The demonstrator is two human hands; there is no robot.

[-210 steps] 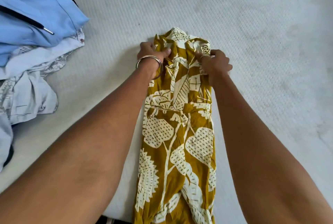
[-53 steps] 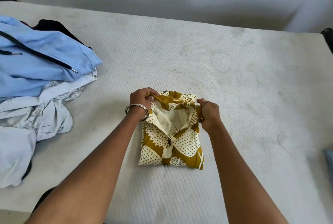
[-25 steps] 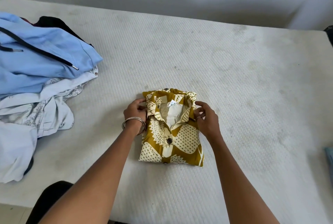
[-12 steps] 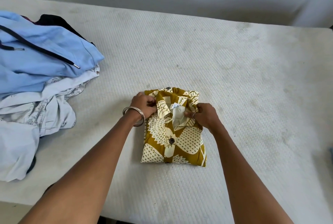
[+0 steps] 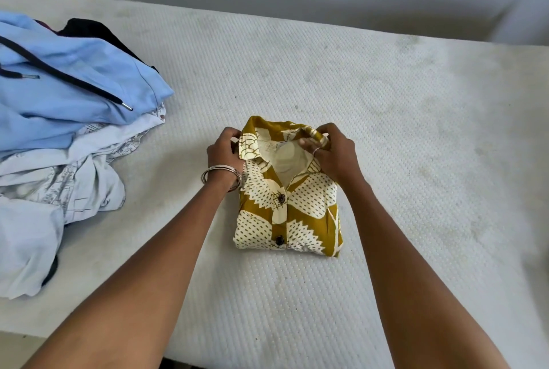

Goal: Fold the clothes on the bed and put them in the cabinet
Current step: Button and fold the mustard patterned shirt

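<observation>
A folded yellow shirt [image 5: 289, 196] lies mid-bed [image 5: 386, 101], collar at 12 o'clock. The left hand [image 5: 224, 151] pinches the collar's left side with curled fingers; the right hand [image 5: 334, 151] curls round its right side. Unfolded clothes [image 5: 59, 119] are piled at 9 o'clock

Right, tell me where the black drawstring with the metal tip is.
In the head view, the black drawstring lies across the light blue garment atop the unfolded pile at the mattress's left edge, well left of the folded mustard shirt.
</observation>
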